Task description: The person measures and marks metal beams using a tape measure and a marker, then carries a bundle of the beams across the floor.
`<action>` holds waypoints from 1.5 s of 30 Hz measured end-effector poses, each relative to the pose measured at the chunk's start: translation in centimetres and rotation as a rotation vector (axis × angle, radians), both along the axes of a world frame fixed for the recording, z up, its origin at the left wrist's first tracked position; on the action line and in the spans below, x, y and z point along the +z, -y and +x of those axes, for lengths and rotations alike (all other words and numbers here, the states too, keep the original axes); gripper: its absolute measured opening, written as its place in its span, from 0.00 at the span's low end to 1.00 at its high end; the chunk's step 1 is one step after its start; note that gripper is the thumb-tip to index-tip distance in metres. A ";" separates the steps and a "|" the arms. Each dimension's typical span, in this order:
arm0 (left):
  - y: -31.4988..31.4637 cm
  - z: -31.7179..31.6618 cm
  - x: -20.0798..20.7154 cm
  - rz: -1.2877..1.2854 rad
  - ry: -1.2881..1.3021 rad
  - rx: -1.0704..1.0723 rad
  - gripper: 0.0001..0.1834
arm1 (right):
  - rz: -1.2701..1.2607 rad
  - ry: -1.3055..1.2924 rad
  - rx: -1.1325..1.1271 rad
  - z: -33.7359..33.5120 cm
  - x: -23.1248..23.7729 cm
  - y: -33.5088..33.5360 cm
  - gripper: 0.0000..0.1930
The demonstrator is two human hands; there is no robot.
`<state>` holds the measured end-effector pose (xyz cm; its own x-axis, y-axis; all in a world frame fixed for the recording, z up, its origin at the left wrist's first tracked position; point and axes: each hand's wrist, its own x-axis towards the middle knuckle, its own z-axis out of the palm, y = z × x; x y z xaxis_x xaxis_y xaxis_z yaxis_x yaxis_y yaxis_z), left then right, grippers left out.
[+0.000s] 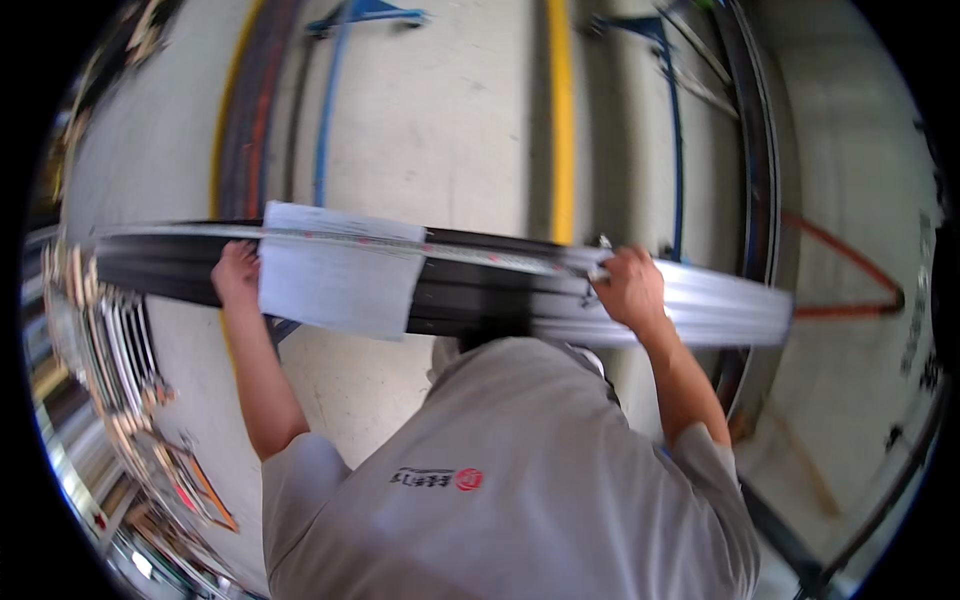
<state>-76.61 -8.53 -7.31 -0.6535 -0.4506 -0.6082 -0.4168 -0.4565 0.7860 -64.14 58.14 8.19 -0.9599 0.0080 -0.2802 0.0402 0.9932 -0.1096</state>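
Across the view in front of me lies a long ribbed metal profile, dark at the left and shining silver at the right. The pale blade of a measuring tape with red marks runs along its length. A white paper sheet lies on the profile, passing beneath the blade. My left hand is at the sheet's left edge, fingers curled by the blade; what they hold is blurred. My right hand is closed at the blade's right end, over the silver part, with its fingertips on the blade.
Beyond the profile, a yellow bar and blue wheeled stands are on the pale floor. Long dark beams run away at the right, near a red bent bar. Stacked profiles fill the left side.
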 end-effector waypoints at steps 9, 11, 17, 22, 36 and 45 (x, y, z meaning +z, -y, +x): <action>-25.8 6.3 10.7 -0.391 -0.052 -0.420 0.17 | -0.074 -0.004 -0.109 4.5 -1.4 -13.0 0.11; -33.4 9.0 11.8 -0.428 -0.001 -0.642 0.16 | -0.063 0.032 -0.119 5.4 -2.1 -16.0 0.10; -58.7 18.9 10.1 0.238 0.184 -0.971 0.13 | -0.147 0.010 -0.105 9.0 -3.3 -28.1 0.11; -77.0 23.9 7.6 0.573 0.283 -0.984 0.14 | -0.171 -0.010 -0.091 11.0 -3.8 -36.4 0.11; -92.3 26.1 5.1 0.615 0.425 -0.639 0.14 | -0.198 0.148 -0.066 10.6 -4.5 -41.6 0.14; -97.6 27.8 5.6 0.657 0.451 -0.567 0.15 | -0.165 0.235 -0.069 11.6 -4.1 -47.6 0.14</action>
<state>-48.77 89.06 -1.66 -0.3135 0.3767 -0.8717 -0.9085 -0.3861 0.1599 -52.51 105.78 4.09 -0.8671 0.0073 -0.4981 0.1509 0.9567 -0.2488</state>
